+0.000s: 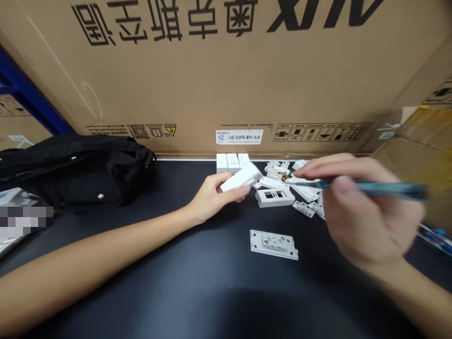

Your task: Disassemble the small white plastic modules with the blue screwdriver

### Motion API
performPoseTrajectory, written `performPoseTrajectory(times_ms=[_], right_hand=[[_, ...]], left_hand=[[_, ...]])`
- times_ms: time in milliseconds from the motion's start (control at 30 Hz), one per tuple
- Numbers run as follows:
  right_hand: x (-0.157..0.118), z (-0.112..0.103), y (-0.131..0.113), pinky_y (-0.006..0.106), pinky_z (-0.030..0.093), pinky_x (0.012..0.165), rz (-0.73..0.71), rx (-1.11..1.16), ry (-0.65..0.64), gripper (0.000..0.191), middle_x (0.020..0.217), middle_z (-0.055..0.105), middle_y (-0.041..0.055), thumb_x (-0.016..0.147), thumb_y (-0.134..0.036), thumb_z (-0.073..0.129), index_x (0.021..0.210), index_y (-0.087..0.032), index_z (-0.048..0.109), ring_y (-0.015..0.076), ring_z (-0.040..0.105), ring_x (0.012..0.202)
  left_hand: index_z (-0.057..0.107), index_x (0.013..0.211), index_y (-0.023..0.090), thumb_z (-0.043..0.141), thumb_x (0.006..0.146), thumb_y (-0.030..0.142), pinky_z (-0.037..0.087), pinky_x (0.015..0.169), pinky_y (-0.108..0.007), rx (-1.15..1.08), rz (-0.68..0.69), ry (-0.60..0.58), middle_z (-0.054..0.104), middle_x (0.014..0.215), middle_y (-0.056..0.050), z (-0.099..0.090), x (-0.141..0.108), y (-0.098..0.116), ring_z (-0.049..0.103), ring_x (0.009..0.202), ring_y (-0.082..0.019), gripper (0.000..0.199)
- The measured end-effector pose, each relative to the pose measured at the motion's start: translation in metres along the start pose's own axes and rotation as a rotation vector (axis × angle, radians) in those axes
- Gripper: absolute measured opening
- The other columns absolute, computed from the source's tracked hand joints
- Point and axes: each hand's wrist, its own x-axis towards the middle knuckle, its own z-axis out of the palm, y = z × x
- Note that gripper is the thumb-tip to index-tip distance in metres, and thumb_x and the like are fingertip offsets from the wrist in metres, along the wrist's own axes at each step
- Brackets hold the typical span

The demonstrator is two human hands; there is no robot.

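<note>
My left hand (215, 198) is closed around a white plastic housing (240, 178), tilted and held above the dark table. In my right hand (374, 221) is a screwdriver (384, 189) with a translucent teal handle; its thin shaft points left toward the housing, the tip apart from it or hard to place. Just beyond lies a white rectangular frame (276, 202) with openings. A flat white back plate (274, 246) with small holes and metal contacts rests nearer to me. Behind the hands spreads a heap of small white plastic parts (277, 181), partly hidden by my right hand.
Three white units (232, 162) stand in a row against a large cardboard box (226, 84). A black bag (106, 174) lies at left on the dark table (197, 282). Another cardboard box (416, 155) stands at right.
</note>
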Motion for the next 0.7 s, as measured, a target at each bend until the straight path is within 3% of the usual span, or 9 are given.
performPoseTrajectory(times_ms=[100, 200, 467, 700], right_hand=[[-0.005, 0.005, 0.005, 0.039, 0.052, 0.072, -0.091, 0.003, -0.209, 0.029, 0.095, 0.069, 0.0046, 0.086, -0.009, 0.054, 0.107, -0.027, 0.065, 0.0226, 0.065, 0.085], [-0.012, 0.014, 0.004, 0.036, 0.052, 0.071, -0.131, -0.026, -0.306, 0.032, 0.091, 0.068, 0.0057, 0.086, -0.006, 0.053, 0.112, -0.022, 0.06, 0.0192, 0.06, 0.079], [-0.017, 0.021, -0.003, 0.03, 0.049, 0.065, -0.166, -0.079, -0.275, 0.017, 0.08, 0.063, 0.0041, 0.084, -0.007, 0.062, 0.095, -0.018, 0.058, 0.0155, 0.055, 0.071], [-0.017, 0.021, -0.001, 0.028, 0.048, 0.063, -0.135, -0.132, -0.228, 0.015, 0.078, 0.063, 0.0031, 0.083, -0.007, 0.064, 0.093, -0.018, 0.059, 0.0135, 0.053, 0.068]], left_hand=[[0.066, 0.094, 0.01, 0.078, 0.077, 0.043, 0.053, 0.064, -0.024, -0.329, -0.169, 0.035, 0.066, 0.084, -0.005, 0.005, -0.003, 0.002, 0.065, 0.07, -0.013, 0.038], [0.066, 0.094, 0.009, 0.071, 0.085, 0.041, 0.054, 0.067, -0.022, -0.473, -0.228, -0.015, 0.067, 0.085, -0.007, 0.017, -0.012, 0.007, 0.066, 0.073, -0.012, 0.033], [0.069, 0.097, 0.012, 0.068, 0.088, 0.037, 0.054, 0.076, -0.023, -0.509, -0.263, -0.056, 0.067, 0.09, -0.006, 0.026, -0.02, 0.013, 0.064, 0.083, -0.013, 0.026], [0.07, 0.083, 0.012, 0.074, 0.085, 0.037, 0.052, 0.078, -0.024, -0.499, -0.227, -0.058, 0.066, 0.086, -0.004, 0.024, -0.02, 0.01, 0.062, 0.081, -0.011, 0.026]])
